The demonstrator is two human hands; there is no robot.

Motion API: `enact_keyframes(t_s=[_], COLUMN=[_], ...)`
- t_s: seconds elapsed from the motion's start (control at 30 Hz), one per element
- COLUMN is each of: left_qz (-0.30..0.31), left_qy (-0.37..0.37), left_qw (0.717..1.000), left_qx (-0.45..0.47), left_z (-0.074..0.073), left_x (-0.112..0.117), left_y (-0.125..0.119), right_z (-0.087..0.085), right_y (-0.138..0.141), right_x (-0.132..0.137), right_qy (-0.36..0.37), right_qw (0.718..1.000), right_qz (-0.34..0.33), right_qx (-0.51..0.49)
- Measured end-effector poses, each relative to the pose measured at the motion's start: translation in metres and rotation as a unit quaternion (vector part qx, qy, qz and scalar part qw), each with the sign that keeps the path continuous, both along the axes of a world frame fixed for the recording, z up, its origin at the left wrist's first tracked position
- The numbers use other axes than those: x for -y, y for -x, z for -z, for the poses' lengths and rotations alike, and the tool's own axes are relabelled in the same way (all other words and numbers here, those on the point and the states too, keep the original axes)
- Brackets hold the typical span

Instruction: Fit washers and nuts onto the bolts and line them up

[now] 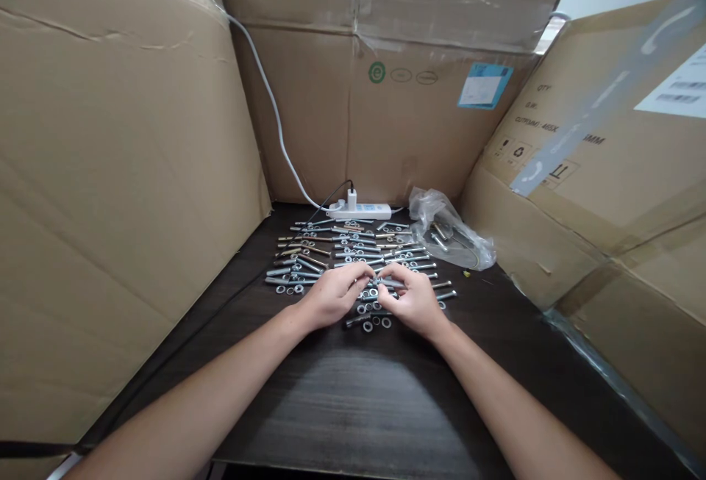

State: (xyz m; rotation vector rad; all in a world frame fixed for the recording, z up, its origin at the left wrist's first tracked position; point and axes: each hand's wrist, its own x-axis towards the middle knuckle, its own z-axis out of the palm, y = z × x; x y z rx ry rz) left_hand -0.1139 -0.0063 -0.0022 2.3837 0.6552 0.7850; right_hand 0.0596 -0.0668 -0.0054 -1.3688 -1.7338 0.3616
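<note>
Both hands together over the hardware, fingertips nearly meeting. Left hand [334, 295] comes in from the left, fingers curled; right hand [409, 299] opposite, thumb and forefinger bent toward the same spot. Small silver part [376, 281] right at the fingertips, between the two hands; too small from here to say nut or bolt end. Can't tell which hand grips it, or how firmly.

Bolts [309, 281] lie in rough rows on the dark worktop [353, 399], mostly sideways, silver plus some brassy ones, behind and either side of the hands. Washers [364, 326] mixed in among them, a few in front, near a darker bolt [359, 320].

Clear plastic bag [433, 206] crumpled at back right, couple of bolts by it; inside or under, can't tell. White power strip [375, 211] behind the rows, adapter [351, 199] plugged in, black cable [229, 298] running off to the near left. White cord [274, 109] hangs down to the strip. Cardboard boxes [309, 112] stand left, back and right.
</note>
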Motion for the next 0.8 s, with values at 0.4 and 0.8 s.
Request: enact_keyframes(t_s=[0.4, 0.8], left_qz=[-0.001, 0.013], left_qy=[-0.062, -0.040], left_qw=[0.998, 0.998], left_qx=[0.015, -0.043], left_z=[-0.0033, -0.0052], left_x=[0.0016, -0.0040], left_y=[0.0023, 0.0030], right_z=[-0.0017, -0.0051], right_y=[0.0002, 0.0005], right_x=[0.0001, 0.0015], right_qy=[-0.004, -0.012], right_qw=[1.000, 1.000], right_qz=[-0.003, -0.003], right_qx=[-0.006, -0.007])
